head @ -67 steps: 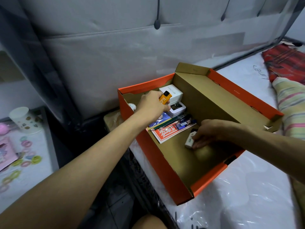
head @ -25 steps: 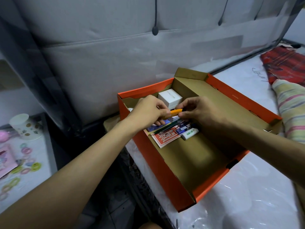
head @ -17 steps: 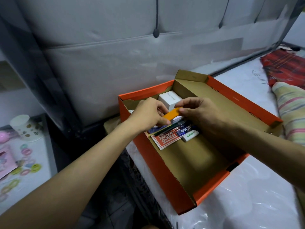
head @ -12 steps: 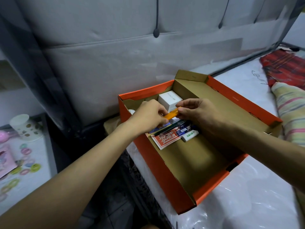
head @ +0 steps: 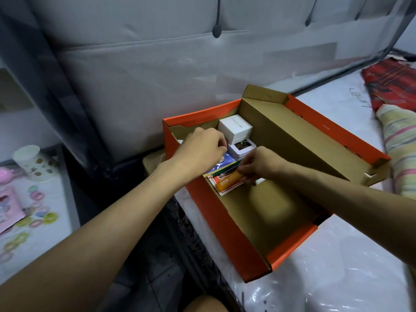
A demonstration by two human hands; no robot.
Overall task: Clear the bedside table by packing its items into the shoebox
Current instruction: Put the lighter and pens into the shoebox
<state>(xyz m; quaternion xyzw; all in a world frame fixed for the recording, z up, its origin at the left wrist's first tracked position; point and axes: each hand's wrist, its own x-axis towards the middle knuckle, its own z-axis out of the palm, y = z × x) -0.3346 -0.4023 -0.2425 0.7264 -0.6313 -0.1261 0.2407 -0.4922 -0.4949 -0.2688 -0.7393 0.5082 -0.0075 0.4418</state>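
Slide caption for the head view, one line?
Right hand pinches an orange stick atop items in the shoebox; left hand beside a white box.

Dim, cool indoor light, soft shadows. Glare glints off the plastic cover at lower right; the wide lens bends edges.
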